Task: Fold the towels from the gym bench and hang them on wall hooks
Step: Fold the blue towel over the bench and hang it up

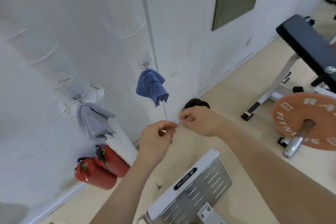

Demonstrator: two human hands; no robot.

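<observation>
With the blue towel (151, 87) and grey towel (94, 120) hanging on hooks at ten o'clock, the left hand (156, 140) and right hand (198, 122) are pinching something too small to tell, suggesting hanging is finishing, next fetching any remaining towel.

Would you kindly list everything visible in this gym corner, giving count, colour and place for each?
Blue terry towel: one, blue, hanging on a wall hook, centre.
Grey terry towel: one, grey, hanging on a wall hook, left of the blue one.
Metal wall hooks: two, silver, one above each towel.
Red fire extinguishers: two, red, on the floor against the wall.
Orange weight plate: one, orange, on a barbell sleeve, right.
Black padded bench: one, black on a white frame, upper right.
Slotted metal plate: one, silver, bottom centre.
Dark round object: one, black, on the floor by the wall; blurred.
Left hand: fingers pinched, near the right hand.
Right hand: fingers curled; any held item too small to tell.
</observation>
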